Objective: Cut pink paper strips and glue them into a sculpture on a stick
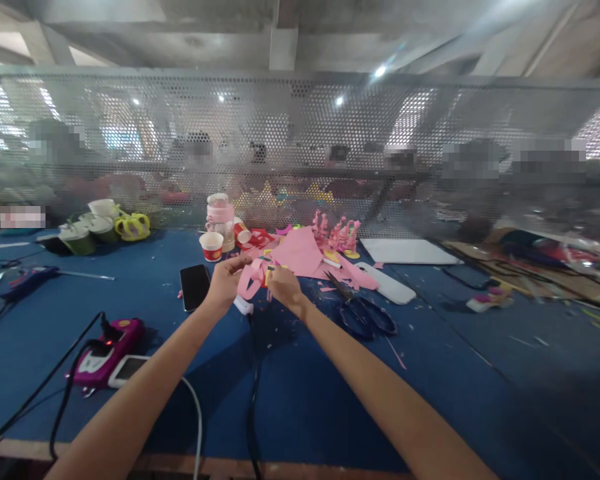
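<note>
My left hand [224, 285] is closed, its fingers pinching a pink strip [251, 283] bent into a loop. Beside it, to the right, my right hand [286, 287] has its fingers curled at a small yellow piece [270, 272]; what exactly they grip is hidden. Below the loop lies a white device [243, 305] with a black cord, its kind unclear. Just beyond the hands a pink sheet [300, 251] lies among pink scraps. Dark-handled scissors [363, 313] rest open to the right of my right hand.
A black phone [195, 287], a paper cup [212, 247] and a pink-lidded jar [221, 223] stand left. Pink figures [337, 233] and a white phone [387, 283] are right. A purple power strip [107, 353] with cords lies near left. A perforated screen [300, 133] closes the back.
</note>
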Motion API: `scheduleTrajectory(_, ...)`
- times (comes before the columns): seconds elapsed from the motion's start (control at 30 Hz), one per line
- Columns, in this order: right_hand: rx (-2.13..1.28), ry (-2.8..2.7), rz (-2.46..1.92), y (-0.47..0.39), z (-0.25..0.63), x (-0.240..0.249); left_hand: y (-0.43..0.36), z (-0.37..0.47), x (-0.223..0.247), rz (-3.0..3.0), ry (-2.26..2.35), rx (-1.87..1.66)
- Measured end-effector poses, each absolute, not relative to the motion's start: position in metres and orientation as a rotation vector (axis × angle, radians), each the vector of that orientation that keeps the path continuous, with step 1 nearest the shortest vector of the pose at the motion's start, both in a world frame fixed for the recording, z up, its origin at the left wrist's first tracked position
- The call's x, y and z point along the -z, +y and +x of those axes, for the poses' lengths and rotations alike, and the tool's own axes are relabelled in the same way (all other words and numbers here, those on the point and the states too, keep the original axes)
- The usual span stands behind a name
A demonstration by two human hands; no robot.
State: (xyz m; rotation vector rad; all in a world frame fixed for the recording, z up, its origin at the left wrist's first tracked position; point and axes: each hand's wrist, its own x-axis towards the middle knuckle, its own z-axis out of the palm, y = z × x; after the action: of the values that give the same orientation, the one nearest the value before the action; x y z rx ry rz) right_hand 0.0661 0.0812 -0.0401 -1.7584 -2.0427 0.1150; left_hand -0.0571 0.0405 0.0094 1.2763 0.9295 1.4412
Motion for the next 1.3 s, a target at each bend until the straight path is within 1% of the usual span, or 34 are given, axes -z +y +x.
scheduleTrajectory(0.2,-0.324,-1.937,-1.608,0.054,0.128,0.03,0.037,-0.048,-0.003,1.312,0.933,-1.281)
scheduleTrajectory(0.3,-0.58,-1.867,-1.322,0.033,0.153,0.032,0.037,-0.042,0.007,1.347,0.956,-1.147)
scheduleTrajectory(0.37,-0.589,-1.781,-1.233,0.021,0.162,0.035,0.036,-0.039,0.013,1.373,0.989,-1.054)
scheduleTrajectory(0.47,-0.566,-1.753,-1.215,0.009,0.166,0.038,0.034,-0.036,0.02,1.467,1.008,-0.953)
scheduleTrajectory(0.6,-0.751,-1.792,-1.145,0.001,0.165,0.038,0.03,-0.036,0.022,1.733,1.033,-0.994)
scheduleTrajectory(0.73,-0.865,-1.693,-1.073,-0.003,0.165,0.039,0.027,-0.037,0.021,1.914,1.047,-0.979)
scheduleTrajectory(0.87,-0.88,-1.617,-1.041,-0.007,0.164,0.039,0.025,-0.033,0.021,1.827,0.975,-0.916)
scheduleTrajectory(1.1,-1.005,-1.553,-1.047,-0.01,0.16,0.04,0.025,-0.029,0.016,1.536,0.961,-0.848)
scheduleTrajectory(1.3,-0.999,-1.562,-1.06,-0.009,0.159,0.04,0.023,-0.03,0.013,1.544,0.942,-0.814)
